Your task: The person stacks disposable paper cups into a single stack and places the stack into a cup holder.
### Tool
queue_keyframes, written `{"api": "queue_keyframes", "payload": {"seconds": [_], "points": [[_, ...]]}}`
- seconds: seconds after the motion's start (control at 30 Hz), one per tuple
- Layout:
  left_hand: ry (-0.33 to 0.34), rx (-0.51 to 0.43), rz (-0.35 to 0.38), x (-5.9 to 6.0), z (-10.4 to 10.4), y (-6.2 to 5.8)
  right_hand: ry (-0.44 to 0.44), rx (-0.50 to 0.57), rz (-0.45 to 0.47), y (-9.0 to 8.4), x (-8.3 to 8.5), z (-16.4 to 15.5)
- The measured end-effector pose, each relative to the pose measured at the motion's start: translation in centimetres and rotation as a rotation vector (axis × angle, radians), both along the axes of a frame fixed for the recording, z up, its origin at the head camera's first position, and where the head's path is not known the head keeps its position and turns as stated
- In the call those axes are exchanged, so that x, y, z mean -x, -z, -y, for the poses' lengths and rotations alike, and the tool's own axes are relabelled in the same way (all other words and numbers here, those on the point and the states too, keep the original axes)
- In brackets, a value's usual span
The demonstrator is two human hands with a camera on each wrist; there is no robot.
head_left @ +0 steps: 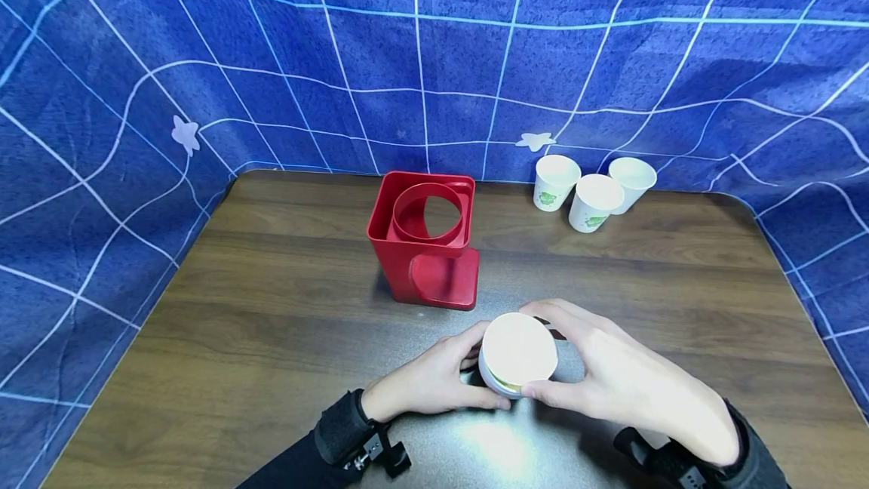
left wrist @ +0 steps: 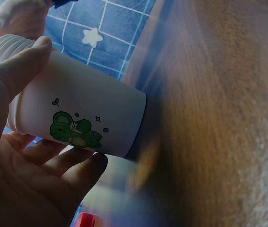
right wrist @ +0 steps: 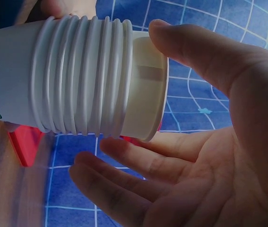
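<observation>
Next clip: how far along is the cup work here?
Done: three cups stand apart at the table's far right. In hand: the left hand grips the cup stack by its body, while the right hand pinches the top rim. Left: many nested cups show in the right wrist view, and the red holder looks empty.
</observation>
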State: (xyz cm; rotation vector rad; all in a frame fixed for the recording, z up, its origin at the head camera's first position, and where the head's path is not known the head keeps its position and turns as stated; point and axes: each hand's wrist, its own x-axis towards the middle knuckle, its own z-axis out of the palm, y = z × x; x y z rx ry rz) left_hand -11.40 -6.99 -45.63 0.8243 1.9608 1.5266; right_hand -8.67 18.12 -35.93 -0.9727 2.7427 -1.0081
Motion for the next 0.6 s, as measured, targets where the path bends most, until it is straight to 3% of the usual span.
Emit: {"api": "queue_keyframes", "payload": {"seconds": [0.6], "points": [[-0.008, 0.025, -0.001, -0.02, 0.03, -0.05, -0.004, -0.007, 0.003, 0.36, 0.09, 0.13]]}}
